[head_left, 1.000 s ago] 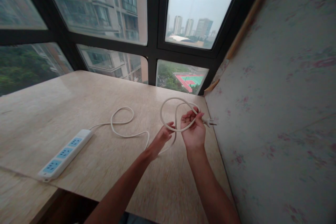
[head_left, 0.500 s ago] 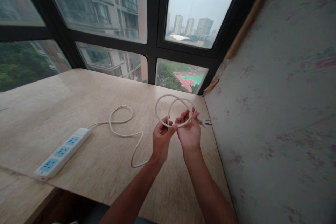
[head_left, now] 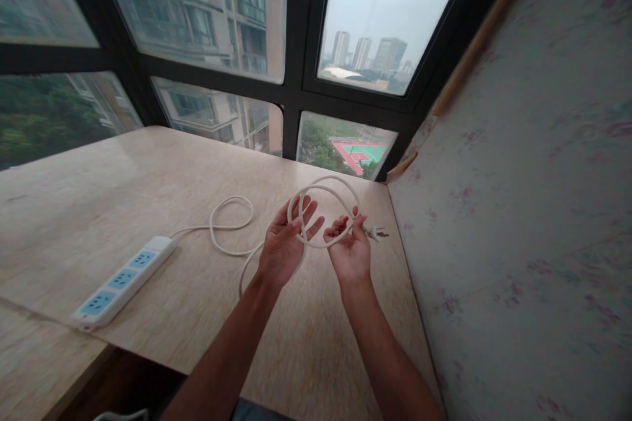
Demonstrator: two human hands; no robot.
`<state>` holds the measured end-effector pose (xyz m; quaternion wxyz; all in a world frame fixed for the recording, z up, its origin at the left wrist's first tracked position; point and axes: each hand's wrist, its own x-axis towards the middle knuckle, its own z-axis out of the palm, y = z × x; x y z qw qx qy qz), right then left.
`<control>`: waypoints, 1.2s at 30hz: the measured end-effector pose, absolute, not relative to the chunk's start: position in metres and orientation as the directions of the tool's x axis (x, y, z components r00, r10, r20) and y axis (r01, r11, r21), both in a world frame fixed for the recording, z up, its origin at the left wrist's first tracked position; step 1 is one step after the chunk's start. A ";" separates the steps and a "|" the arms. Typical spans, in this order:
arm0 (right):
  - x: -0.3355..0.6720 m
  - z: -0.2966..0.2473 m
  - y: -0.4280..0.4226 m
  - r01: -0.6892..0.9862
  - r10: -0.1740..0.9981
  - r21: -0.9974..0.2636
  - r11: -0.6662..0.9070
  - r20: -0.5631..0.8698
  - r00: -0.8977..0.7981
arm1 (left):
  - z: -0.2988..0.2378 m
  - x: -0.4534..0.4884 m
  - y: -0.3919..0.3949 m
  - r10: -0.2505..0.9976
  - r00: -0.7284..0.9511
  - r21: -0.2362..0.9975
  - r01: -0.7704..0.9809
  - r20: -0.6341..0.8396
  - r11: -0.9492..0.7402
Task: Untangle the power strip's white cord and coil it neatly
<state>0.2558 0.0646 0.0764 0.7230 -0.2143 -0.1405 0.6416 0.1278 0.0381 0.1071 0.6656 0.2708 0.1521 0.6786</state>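
A white power strip with blue sockets lies on the wooden tabletop at the left. Its white cord curls across the table to my hands. My right hand, palm up, has its fingers curled around coiled loops of the cord, and the plug sticks out to its right. My left hand is raised beside it with fingers spread, the cord loop running across its fingers.
Dark-framed windows stand behind the table. A wall with faded floral paper rises close on the right, along the table's right edge. The table's near edge drops off at the lower left.
My left hand brought another stretch of cord up to the right hand, then spread its fingers. The coil now has more loops, and slack cord on the table has drawn toward my hands.
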 end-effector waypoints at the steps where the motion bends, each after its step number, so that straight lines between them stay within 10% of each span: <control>1: 0.256 0.076 0.064 -0.864 0.989 -0.496 0.083 -0.066 0.133 | 0.107 0.128 0.038 0.983 0.042 0.571 -0.818 0.178 -0.069; 21: 0.217 0.069 0.053 -0.836 0.992 -0.537 0.115 0.015 0.127 | 0.114 0.106 0.068 0.952 -0.304 0.581 -0.779 -0.024 -0.234; 28: 0.230 0.059 0.058 -0.621 0.955 -0.727 0.292 0.256 0.149 | 0.124 0.097 0.070 0.967 -0.249 0.509 -0.839 -0.048 -0.191; 36: 0.277 0.059 0.068 -0.285 0.844 -0.862 0.419 0.485 -0.228 | 0.129 0.085 0.073 0.979 -0.155 0.459 -0.885 -0.136 -0.076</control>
